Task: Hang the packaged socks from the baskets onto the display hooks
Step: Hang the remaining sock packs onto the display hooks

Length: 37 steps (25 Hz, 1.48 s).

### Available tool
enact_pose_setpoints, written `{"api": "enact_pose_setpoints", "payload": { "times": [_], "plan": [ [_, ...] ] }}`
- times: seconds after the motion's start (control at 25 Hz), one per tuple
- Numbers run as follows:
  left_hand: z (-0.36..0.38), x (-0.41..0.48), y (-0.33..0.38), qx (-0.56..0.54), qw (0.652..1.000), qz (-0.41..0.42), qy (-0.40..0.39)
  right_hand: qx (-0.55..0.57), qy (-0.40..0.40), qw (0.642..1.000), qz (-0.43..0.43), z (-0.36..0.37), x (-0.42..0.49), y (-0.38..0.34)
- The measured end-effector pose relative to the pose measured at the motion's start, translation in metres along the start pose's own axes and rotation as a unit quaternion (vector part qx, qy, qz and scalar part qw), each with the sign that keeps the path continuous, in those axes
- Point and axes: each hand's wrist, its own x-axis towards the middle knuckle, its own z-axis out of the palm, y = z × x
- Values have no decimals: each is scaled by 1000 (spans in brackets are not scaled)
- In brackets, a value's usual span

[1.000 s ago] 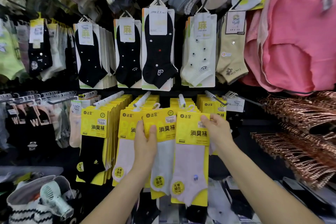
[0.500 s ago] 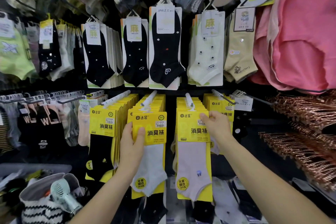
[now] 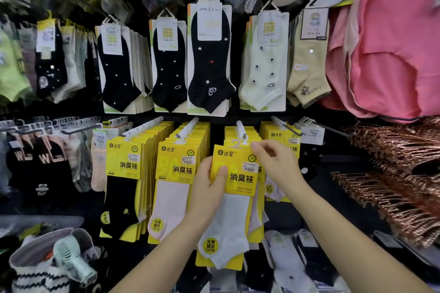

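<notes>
A yellow-carded pack with a white sock [image 3: 239, 179] is held just below the tip of the third white display hook [image 3: 240, 127]. My left hand [image 3: 206, 194] grips the pack's left edge, thumb on the front of the card. My right hand [image 3: 278, 169] is at the pack's top right corner, fingertips beside the hanger tab; its thumb is hidden. Behind the pack hang more yellow packs on that hook, one with a pale pink sock. Neighbouring hooks carry full stacks of black-sock packs [image 3: 125, 166] and pale-sock packs [image 3: 177, 169]. No basket is in view.
Carded ankle socks [image 3: 209, 59] hang in the row above. Pink garments [image 3: 395, 50] and copper-coloured hangers [image 3: 400, 188] fill the right side. At the bottom left sits a bag holding a small green fan [image 3: 71, 261]. Loose sock packs lie below the hooks.
My left hand carried the white-sock pack right, from the second hook to in front of the third. My right hand let go of the pink-sock pack and moved to the white-sock pack's top.
</notes>
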Motion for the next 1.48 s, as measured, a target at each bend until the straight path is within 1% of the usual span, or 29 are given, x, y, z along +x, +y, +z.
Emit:
{"api": "enact_pose_setpoints", "payload": {
  "times": [0.08, 0.16, 0.36, 0.48, 0.56, 0.64, 0.68, 0.76, 0.8, 0.84, 0.88, 0.92, 1.0, 1.08, 1.32, 1.48],
  "plan": [
    [13, 2, 2, -11, 1000, 0, -11, -11, -31, 999, -15, -3, 11, -5],
    [24, 6, 3, -16, 1000, -3, -13, -39, -48, 998, -4, -7, 24, -6],
    [42, 20, -2, -19, 999, -47, 21, -67, -27, 996, 49, -6, 48, -3],
    [42, 19, -10, -19, 998, -35, 40, -81, -39, 994, 65, -1, 53, 2],
    [40, 19, -14, -10, 998, -38, 46, -111, -52, 990, 64, 2, 54, 2],
    [36, 18, -18, 20, 998, -39, 52, -129, -62, 988, 54, 5, 54, 1],
    [35, 16, -19, 55, 996, -32, 60, -128, -57, 989, 51, 5, 52, 2],
    [30, 15, -23, 137, 987, -3, 87, -125, -13, 991, 46, 6, 43, 12],
    [29, 18, -24, 156, 983, 8, 93, -116, 8, 991, 60, 7, 37, 19],
    [27, 24, -23, 157, 984, 5, 81, -90, 13, 992, 85, 7, 30, 25],
    [26, 32, -22, 143, 988, -13, 50, -49, 3, 992, 114, 8, 24, 30],
    [27, 40, -18, 114, 993, -40, 8, 5, -23, 991, 132, 9, 19, 33],
    [32, 50, -14, 15, 995, -81, -62, 120, -81, 980, 135, 16, 10, 37],
    [37, 51, -21, -54, 991, -94, -78, 184, -97, 968, 138, 23, 4, 39],
    [41, 50, -37, -127, 982, -123, -67, 258, -95, 947, 169, 27, 4, 48],
    [42, 53, -40, -120, 983, -116, -69, 234, -87, 958, 140, 29, 7, 48]
  ]
}}
